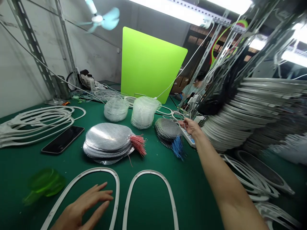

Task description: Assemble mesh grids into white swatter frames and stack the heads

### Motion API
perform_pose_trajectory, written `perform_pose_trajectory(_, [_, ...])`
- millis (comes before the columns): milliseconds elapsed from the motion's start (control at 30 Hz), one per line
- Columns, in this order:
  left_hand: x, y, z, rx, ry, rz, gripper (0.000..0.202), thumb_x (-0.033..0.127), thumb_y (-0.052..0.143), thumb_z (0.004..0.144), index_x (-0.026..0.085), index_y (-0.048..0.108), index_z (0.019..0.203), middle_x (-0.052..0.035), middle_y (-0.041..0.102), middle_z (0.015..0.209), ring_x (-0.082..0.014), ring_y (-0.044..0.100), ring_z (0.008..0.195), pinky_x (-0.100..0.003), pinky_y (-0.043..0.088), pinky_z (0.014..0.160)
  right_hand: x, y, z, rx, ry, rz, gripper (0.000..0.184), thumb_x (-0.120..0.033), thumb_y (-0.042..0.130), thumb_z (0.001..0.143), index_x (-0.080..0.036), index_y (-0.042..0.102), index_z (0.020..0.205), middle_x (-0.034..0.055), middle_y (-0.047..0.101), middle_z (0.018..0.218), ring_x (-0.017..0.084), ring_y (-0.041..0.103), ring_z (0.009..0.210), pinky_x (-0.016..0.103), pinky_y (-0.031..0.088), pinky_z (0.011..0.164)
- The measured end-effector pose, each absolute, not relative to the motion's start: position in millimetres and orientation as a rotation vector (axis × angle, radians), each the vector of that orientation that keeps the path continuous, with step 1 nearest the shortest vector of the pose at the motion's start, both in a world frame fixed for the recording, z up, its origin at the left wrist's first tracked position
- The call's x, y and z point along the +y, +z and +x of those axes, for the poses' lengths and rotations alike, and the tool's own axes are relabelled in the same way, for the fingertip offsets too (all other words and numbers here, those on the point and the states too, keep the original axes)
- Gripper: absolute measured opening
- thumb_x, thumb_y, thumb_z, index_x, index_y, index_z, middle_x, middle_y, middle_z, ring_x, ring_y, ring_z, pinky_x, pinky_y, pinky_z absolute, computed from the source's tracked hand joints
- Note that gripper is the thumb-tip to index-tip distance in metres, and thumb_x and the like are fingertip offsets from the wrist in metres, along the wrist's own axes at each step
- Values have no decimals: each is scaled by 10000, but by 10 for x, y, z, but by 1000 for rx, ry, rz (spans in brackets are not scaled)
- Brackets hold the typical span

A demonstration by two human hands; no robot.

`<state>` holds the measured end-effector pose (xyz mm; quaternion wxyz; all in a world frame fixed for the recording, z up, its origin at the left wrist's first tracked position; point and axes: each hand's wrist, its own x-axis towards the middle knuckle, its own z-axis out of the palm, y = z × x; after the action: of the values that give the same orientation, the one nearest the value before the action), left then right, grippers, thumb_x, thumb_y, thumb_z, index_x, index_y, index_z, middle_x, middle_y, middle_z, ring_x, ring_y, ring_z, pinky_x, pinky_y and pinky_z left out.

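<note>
The left hand [75, 207] is palm down with its fingers parted, holding nothing, above the left of two white arched frames [117, 188] on the green counter [153, 163]. The right hand [191, 126] reaches out with bent fingers just beside a dark mesh stack [168, 127] tied to blue strands [177, 147]; whether it grips anything cannot be told. A silver mesh stack [107, 137] with red strands [138, 144] lies beyond the frames. To its left, a phone [63, 140] shows a dark screen, and nearer is a blurred green object [46, 182]. Farther back, any print on the white bottle [91, 83] is too small to read, while the lime board [152, 67] stands plain.
</note>
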<state>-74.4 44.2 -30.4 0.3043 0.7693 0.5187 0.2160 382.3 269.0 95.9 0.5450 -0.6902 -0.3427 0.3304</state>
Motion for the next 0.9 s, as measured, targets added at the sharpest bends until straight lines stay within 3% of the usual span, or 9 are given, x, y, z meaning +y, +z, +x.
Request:
perform_pose_trajectory(133, [469, 159, -318, 1269, 658, 1929, 322, 516, 535, 878, 344, 714, 1083, -6, 640, 1268, -335, 422, 1344, -495, 443, 1050, 2368, 994, 3459, -756, 614, -1319, 115, -262, 600, 898, -151, 586, 921, 50, 633, 1048, 159, 637, 915, 309, 561, 743])
perform_pose_trajectory(233, [629, 489, 76, 1159, 712, 1591, 465, 537, 575, 867, 303, 596, 1268, -55, 530, 1399, -334, 444, 1323, -485, 433, 1055, 1665, 928, 3107, -773, 575, -1151, 251, -183, 626, 813, -199, 428, 660, 40, 661, 1054, 164, 633, 1050, 271, 533, 866])
perform_pose_trajectory(333, [863, 646, 431, 889, 811, 1074, 631, 519, 609, 867, 194, 438, 1381, -154, 410, 1480, -308, 542, 1237, -398, 514, 972, 710, 729, 2698, -810, 649, -1113, 264, -200, 686, 760, -199, 446, 650, 60, 666, 1137, 218, 621, 1109, 342, 507, 947])
perform_pose_trajectory(400, [961, 633, 565, 761, 798, 880, 587, 428, 669, 854, 142, 461, 1322, -200, 477, 1410, -284, 637, 1106, -362, 557, 893, 109, 557, 2477, -834, 810, -1170, 271, -253, 718, 771, -196, 476, 662, 67, 638, 1227, 255, 587, 1171, 392, 483, 986])
perform_pose_trajectory(500, [914, 498, 557, 842, 774, 822, 522, 214, 763, 785, 125, 499, 1227, -174, 645, 1189, -213, 704, 912, -285, 584, 748, -501, 318, 2325, -637, 1232, -1210, 282, -454, 684, 805, -209, 550, 761, 96, 623, 1275, 305, 561, 1204, 449, 466, 1008])
perform_pose_trajectory(600, [719, 329, 416, 922, 693, 818, 487, 203, 776, 774, 134, 522, 1183, -136, 695, 1075, -182, 711, 829, -262, 583, 696, -706, 163, 2292, -312, 1544, -1079, 527, -671, 506, 837, -220, 572, 1102, 131, 616, 1288, 323, 583, 1170, 486, 470, 1003])
perform_pose_trajectory(700, [553, 187, 309, 930, 628, 835, 493, 246, 793, 758, 138, 533, 1163, -136, 699, 1083, -177, 713, 818, -257, 579, 695, -715, 95, 2181, -270, 1647, -1032, 621, -546, 595, 854, -224, 429, 1358, 114, 613, 1298, 276, 599, 1154, 414, 498, 985])
perform_pose_trajectory(800, [460, 88, 258, 957, 595, 865, 519, 284, 800, 745, 137, 531, 1163, -144, 699, 1086, -175, 712, 801, -253, 572, 670, -756, 49, 1990, -276, 1618, -1122, 719, -304, 743, 790, -219, 386, 1408, 93, 676, 1201, 224, 642, 1091, 290, 542, 902])
perform_pose_trajectory(900, [389, 24, 195, 982, 521, 938, 567, 333, 802, 733, 128, 523, 1182, -156, 703, 1053, -202, 712, 812, -263, 572, 639, -873, 15, 1862, -205, 1596, -1186, 779, -255, 778, 755, -209, 378, 1421, 91, 706, 1131, 221, 659, 1057, 244, 568, 825])
